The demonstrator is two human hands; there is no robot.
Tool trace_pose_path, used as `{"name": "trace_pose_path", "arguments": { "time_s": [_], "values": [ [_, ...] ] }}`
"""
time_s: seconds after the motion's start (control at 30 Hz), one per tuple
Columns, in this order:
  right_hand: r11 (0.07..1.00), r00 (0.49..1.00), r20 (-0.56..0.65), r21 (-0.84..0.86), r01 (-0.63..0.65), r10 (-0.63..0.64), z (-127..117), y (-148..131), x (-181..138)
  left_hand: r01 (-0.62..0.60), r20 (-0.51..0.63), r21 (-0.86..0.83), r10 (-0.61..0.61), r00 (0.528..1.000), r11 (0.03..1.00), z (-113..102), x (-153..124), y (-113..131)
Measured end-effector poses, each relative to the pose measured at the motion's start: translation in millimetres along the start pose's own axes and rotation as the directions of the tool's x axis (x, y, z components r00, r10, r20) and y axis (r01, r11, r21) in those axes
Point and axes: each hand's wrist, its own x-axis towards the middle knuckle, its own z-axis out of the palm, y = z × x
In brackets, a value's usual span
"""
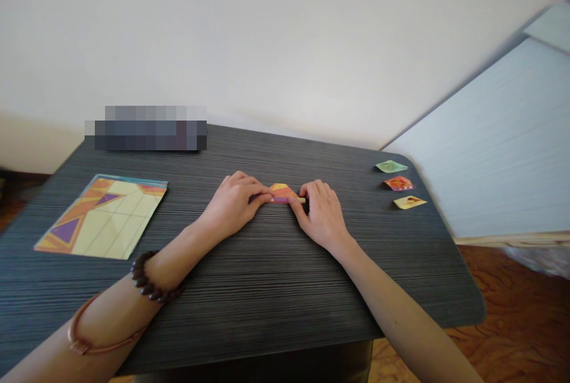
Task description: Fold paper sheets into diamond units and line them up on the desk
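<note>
Left hand (238, 202): closed in a pinch on the left end of the folded paper, thumb nearest the body; likely to stop it sliding.
Right hand (325, 217): gripping the right end, thumb laid along it, fingers curled behind; reads as a counter-hold to keep the strip taut and flat.
Folded paper (280, 193): between the hands, low to the tabletop, long side crosswise; orange and yellow over a purple band. Clock centre for the rest.
Sheet stack (107, 214): 9 o'clock, well apart, slightly fanned; top sheet cream, orange, purple. Probably parked beyond the left forearm to leave elbow room.
Small folded papers: 3 o'clock, one column: green (391, 166), red-orange (399, 183), yellow (409, 202). Spacing likely keeps them from overlapping.
Blurred object (146, 135): 10 o'clock, back edge; pixelated, can't identify.
Table (249, 306): dark, grained, under everything.
</note>
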Motion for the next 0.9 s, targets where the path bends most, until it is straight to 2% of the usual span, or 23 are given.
{"name": "trace_pose_path", "arguments": {
  "time_s": [0.53, 0.9],
  "values": [
    [0.996, 1.0, 0.007, 0.088, -0.015, 0.014, 2, 3, 1, 0.015, 0.02, 0.0, -0.015, 1.0, 1.0, 0, 0, 0],
    [0.984, 0.999, 0.052, 0.178, -0.017, 0.008, 1, 10, 2, 0.195, 0.023, 0.049, -0.196, 0.98, 0.98, -6, -1, 8]
  ]
}}
